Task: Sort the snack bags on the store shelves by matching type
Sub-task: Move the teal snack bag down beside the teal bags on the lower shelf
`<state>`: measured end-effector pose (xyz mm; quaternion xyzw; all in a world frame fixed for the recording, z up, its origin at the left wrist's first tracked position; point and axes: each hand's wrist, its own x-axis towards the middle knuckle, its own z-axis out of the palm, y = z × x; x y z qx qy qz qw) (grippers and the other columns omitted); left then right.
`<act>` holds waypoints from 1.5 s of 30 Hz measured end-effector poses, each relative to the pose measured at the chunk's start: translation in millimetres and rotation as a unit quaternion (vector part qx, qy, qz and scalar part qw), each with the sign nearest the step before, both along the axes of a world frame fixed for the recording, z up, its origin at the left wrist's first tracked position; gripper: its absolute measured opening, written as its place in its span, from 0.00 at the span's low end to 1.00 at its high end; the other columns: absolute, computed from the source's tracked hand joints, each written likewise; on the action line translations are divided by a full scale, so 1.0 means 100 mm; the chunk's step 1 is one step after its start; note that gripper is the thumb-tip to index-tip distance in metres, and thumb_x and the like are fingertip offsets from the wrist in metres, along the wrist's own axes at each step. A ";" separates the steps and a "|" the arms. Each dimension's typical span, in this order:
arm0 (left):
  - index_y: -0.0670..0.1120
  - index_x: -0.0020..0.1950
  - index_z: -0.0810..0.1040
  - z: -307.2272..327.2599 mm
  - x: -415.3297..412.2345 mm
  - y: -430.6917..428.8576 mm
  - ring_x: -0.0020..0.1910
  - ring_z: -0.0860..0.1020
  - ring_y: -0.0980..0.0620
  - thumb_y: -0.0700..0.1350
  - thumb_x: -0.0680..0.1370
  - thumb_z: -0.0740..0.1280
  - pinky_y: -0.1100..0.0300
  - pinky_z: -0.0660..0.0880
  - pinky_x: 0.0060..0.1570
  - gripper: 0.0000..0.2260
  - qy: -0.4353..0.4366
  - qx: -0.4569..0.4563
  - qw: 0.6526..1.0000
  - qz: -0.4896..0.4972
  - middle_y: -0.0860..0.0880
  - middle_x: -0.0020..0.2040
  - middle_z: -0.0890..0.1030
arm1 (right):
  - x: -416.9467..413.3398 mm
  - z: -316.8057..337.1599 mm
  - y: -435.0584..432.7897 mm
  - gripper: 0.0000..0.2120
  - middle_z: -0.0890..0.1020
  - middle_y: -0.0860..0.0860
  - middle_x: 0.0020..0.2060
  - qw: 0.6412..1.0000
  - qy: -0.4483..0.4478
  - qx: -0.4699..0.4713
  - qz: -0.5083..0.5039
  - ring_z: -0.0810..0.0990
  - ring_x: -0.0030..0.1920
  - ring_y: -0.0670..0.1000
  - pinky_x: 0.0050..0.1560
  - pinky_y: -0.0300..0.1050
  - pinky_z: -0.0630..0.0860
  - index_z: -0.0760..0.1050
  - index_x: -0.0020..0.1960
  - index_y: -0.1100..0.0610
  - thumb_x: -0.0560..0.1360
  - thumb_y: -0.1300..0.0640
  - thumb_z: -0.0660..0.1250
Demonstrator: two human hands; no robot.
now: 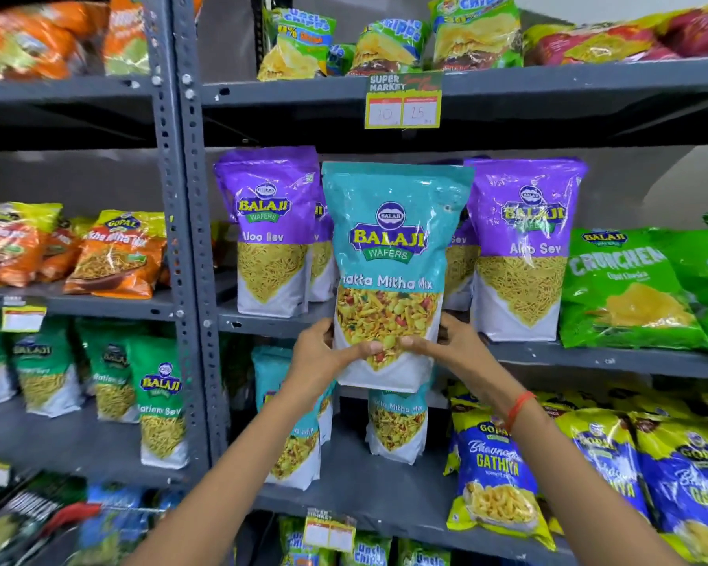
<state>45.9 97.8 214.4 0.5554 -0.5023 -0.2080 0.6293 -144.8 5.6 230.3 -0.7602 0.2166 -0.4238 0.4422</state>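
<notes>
I hold a teal Khatta Mitha Mix bag (389,255) upright in front of the middle shelf, between purple Aloo Sev bags (270,230) on its left and right (522,247). My left hand (323,353) grips its lower left edge. Gripping the lower right edge is my right hand (446,345), thumbs of both across the front. On the shelf below stand two matching teal Khatta Mitha Mix bags (397,422), partly hidden by my arms.
Green Crunchex bags (626,288) lie right of the purple ones. Blue and yellow Gathiya bags (495,475) fill the lower right. Green Ratlami Sev bags (160,402) and orange Gopal bags (115,255) sit in the left rack. A grey upright post (185,239) divides the racks.
</notes>
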 end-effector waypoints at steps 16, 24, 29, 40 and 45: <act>0.39 0.60 0.79 -1.58 0.12 -0.26 0.52 0.79 0.54 0.39 0.67 0.78 0.77 0.75 0.42 0.22 -0.060 0.208 0.972 -0.085 0.49 0.53 0.82 | -0.11 -1.68 -0.25 0.33 0.81 0.52 0.60 0.980 0.119 0.156 -0.019 0.79 0.61 0.52 0.62 0.56 0.76 0.71 0.64 0.54 0.61 0.60 0.79; 0.39 0.62 0.77 -2.18 0.10 -0.76 0.62 0.78 0.45 0.41 0.66 0.80 0.57 0.74 0.55 0.27 -0.071 0.266 0.959 -0.060 0.42 0.62 0.81 | -0.03 -2.35 -0.71 0.36 0.77 0.56 0.63 0.965 0.161 0.196 -0.060 0.75 0.64 0.56 0.66 0.60 0.72 0.68 0.65 0.56 0.61 0.60 0.79; 0.39 0.62 0.77 -2.45 0.13 -1.00 0.61 0.78 0.47 0.42 0.66 0.80 0.63 0.71 0.50 0.27 -0.077 0.278 0.955 -0.069 0.42 0.62 0.81 | 0.02 -2.69 -0.98 0.37 0.76 0.55 0.64 0.962 0.172 0.199 -0.070 0.74 0.65 0.56 0.67 0.58 0.71 0.67 0.65 0.55 0.60 0.56 0.80; 0.41 0.65 0.75 -2.66 0.21 -1.16 0.62 0.77 0.50 0.44 0.67 0.79 0.64 0.69 0.53 0.29 -0.094 0.258 0.958 -0.079 0.43 0.64 0.80 | 0.10 -2.69 -0.96 0.28 0.76 0.54 0.64 0.949 0.190 0.228 -0.106 0.73 0.65 0.54 0.67 0.54 0.70 0.65 0.65 0.55 0.69 0.63 0.73; 0.41 0.70 0.69 -2.60 0.19 -1.15 0.67 0.74 0.43 0.46 0.67 0.79 0.58 0.70 0.58 0.34 -0.102 0.286 0.949 -0.086 0.42 0.68 0.76 | 0.14 -2.66 -0.92 0.30 0.75 0.56 0.63 0.941 0.200 0.242 -0.128 0.73 0.65 0.57 0.66 0.54 0.71 0.63 0.67 0.59 0.69 0.66 0.72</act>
